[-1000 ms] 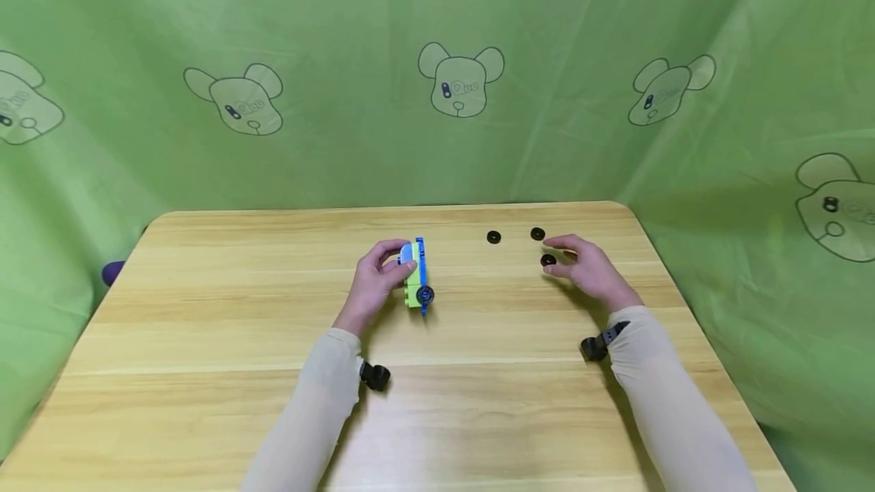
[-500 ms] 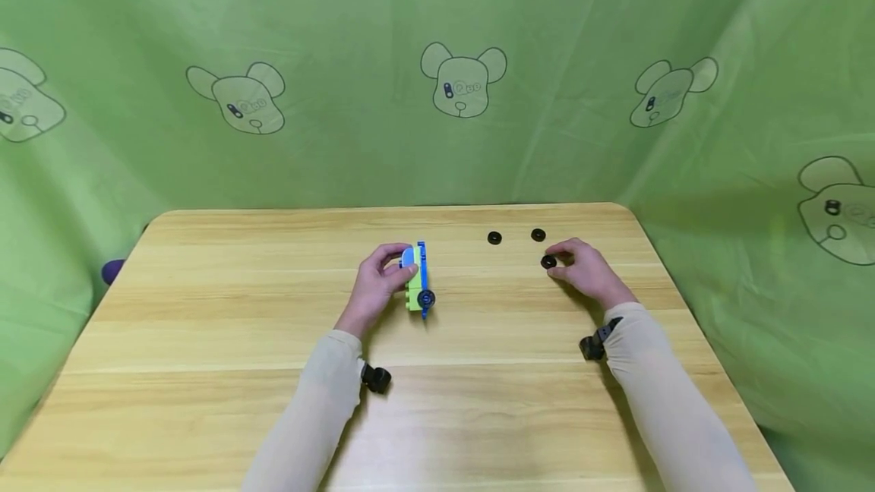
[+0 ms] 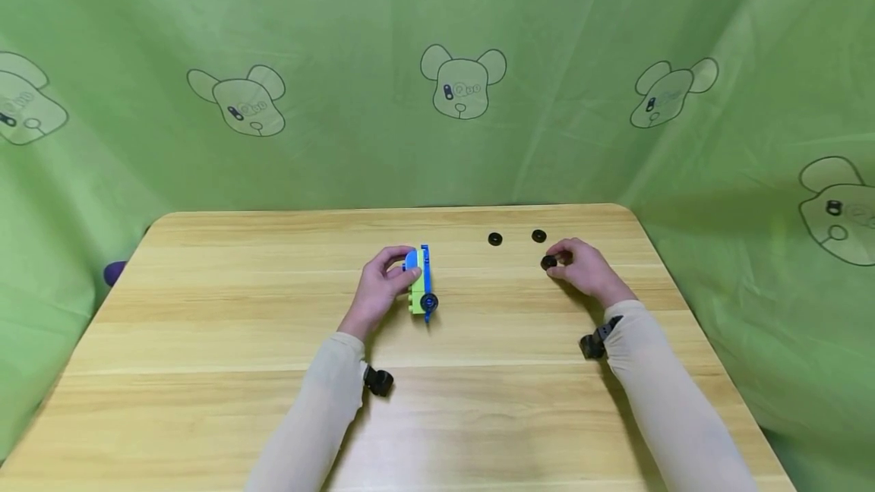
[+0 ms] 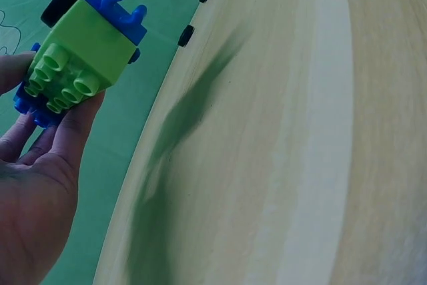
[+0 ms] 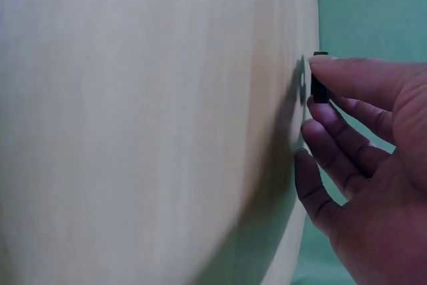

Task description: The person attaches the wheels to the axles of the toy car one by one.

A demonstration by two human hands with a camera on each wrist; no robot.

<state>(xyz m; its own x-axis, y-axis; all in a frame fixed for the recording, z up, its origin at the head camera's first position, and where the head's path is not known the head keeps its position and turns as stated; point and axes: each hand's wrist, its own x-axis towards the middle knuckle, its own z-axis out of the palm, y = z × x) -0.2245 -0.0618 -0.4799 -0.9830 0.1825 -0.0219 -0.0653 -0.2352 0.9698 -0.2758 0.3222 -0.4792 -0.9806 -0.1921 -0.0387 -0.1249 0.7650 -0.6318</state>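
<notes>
My left hand [image 3: 380, 284] grips a toy car [image 3: 418, 287] built of green and blue blocks, thumb on one side and fingers on the other. The car is tipped on its side above the table, with one black wheel [image 3: 429, 302] on its blue base facing right. In the left wrist view, green studs and a blue hook show on the toy car [image 4: 87, 45]. Between thumb and fingers my right hand [image 3: 584, 270] pinches a black wheel [image 3: 548, 262]. The right wrist view shows that wheel [image 5: 320, 88] edge-on, slightly off the tabletop.
Two more black wheels, a left one [image 3: 495, 239] and a right one [image 3: 538, 235], lie flat near the far edge of the wooden table [image 3: 437, 416]. A green curtain [image 3: 328, 158] with printed bear heads hangs behind and at the sides.
My right thumb and fingers have closed on the black wheel, which has tilted up from lying flat. The left hand has shifted slightly right and nearer with the toy car.
</notes>
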